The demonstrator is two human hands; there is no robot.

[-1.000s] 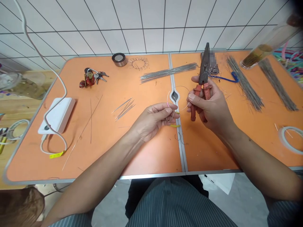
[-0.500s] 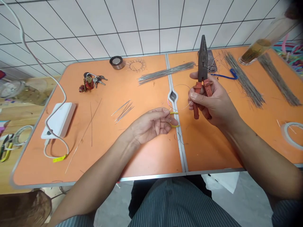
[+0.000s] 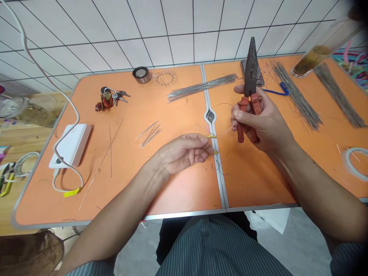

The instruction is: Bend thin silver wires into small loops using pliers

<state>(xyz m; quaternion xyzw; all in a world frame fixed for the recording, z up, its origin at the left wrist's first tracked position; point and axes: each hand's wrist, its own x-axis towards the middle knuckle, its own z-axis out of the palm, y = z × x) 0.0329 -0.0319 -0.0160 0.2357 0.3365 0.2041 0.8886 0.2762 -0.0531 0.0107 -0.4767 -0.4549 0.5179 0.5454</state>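
Just beside the table's metal centre seam (image 3: 217,180), a thin wire (image 3: 230,128) with yellow sleeves (image 3: 212,136) pinched steady between closed left-hand fingers (image 3: 201,151), and red-handled pliers (image 3: 250,73) upright, nose clear, gripped in wrapped right-hand fingers (image 3: 238,115).

This looks like a small craft workshop. An orange folding table (image 3: 184,191) stands against a white tiled wall (image 3: 115,34). Bundles of wire (image 3: 201,87) and a roll of tape (image 3: 353,163) lie on the table, a pair of pliers (image 3: 250,65) is held above it, and a bare concrete floor (image 3: 304,245) shows below it.
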